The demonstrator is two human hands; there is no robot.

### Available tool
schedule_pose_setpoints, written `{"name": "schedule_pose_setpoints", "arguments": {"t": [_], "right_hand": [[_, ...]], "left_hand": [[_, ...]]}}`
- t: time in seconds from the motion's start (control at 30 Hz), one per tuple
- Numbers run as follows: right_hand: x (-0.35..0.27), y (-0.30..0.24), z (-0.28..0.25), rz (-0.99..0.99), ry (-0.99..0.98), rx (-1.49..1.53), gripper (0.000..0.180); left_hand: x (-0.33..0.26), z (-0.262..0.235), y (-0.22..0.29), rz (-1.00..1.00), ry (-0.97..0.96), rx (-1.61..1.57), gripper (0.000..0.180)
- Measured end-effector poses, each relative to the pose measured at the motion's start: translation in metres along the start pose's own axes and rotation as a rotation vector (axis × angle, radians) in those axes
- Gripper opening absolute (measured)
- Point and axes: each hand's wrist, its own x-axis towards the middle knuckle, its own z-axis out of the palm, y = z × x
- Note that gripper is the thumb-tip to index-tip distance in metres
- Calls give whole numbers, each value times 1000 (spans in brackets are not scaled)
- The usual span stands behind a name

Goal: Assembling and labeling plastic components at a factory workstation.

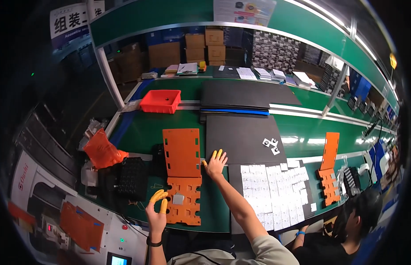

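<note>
Yellow finger covers sit on several fingertips of both my hands. My left hand (pixel 157 212) is at the lower left edge of an orange hinged fixture, its thumb and fingers apart with nothing visible between them. The fixture's raised panel (pixel 182 152) has rectangular slots along its sides; its lower plate (pixel 183 211) has notched edges. On that plate lies a small grey square piece (pixel 178 199). To the right, my right hand (pixel 216 165) rests with fingers spread at the near left corner of a black sheet (pixel 245 137). White pieces with black round parts (pixel 271 145) lie on this sheet.
White labelled cards (pixel 271 194) cover the bench at right, beside a second orange fixture (pixel 330 176) and a seated person (pixel 346 229). A red bin (pixel 160 101) stands at the back left. Left are an orange bag (pixel 103 149), a black tray (pixel 133 176) and a white machine (pixel 33 185).
</note>
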Motion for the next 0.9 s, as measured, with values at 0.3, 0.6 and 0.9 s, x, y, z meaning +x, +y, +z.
{"name": "schedule_pose_setpoints", "arguments": {"t": [0.3,0.6,0.9], "right_hand": [[-9,-3,11,-16,147,-7,82],[-8,-9,17,-33,181,31,77],[-12,-9,24,-106,213,30,67]], "left_hand": [[-10,2,-26,-54,-17,-106,27],[-38,27,-44,-66,-181,-293,27],[-65,13,-77,-200,-197,-382,27]]}}
